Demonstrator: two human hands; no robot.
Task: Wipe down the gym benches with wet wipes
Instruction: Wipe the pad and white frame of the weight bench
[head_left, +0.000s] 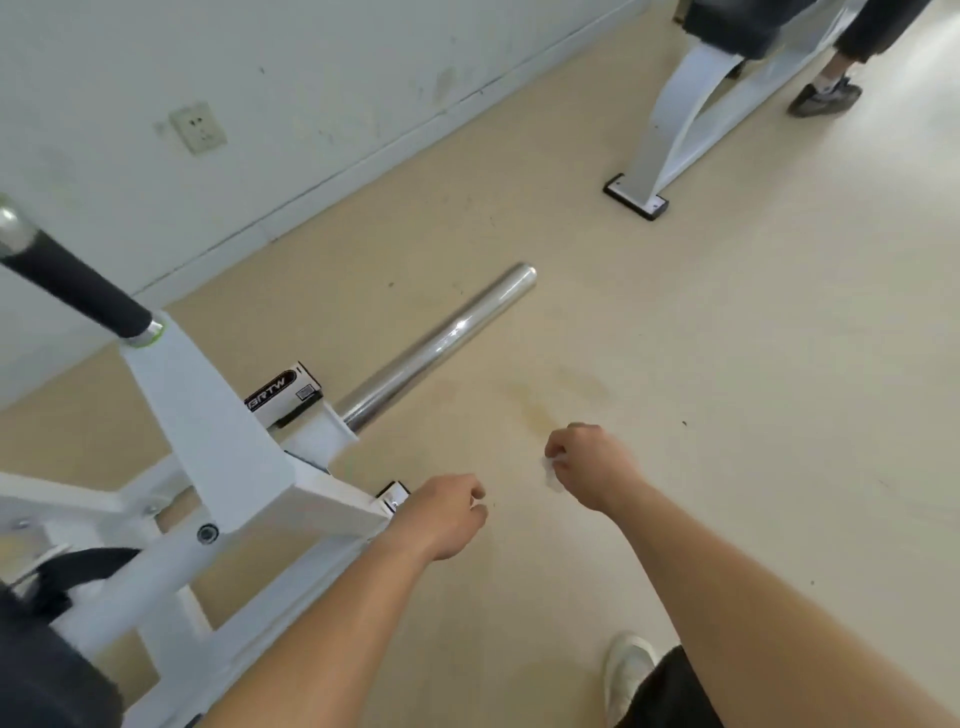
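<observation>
Well, the right hand (589, 467) is curled round a scrunched white wet wipe (551, 472). Only a bit of it shows at the fingers, mid-frame over bare floor (753, 415). The left hand (447, 514), just lower-left of it, is curled too. A pale fleck sits at its fingertips, but I can't tell if it pinches anything.

The step is prob. readying the wipe. Best to open it flat w/ both hands so a broad face meets the surface, not a wad.

No bench pad shows plainly. The nearest gear is the white machine frame (208, 415) at left. The dark shape (41, 675) in the lower-left corner could be pad or clothing, can't tell.

In the way: a chrome bar (441, 343) juts from the frame toward centre, w/ a black grip (78, 286) at upper left. At upper right stands a second white frame (670, 130), w/ another person's shoe (823, 98) beside it.
</observation>
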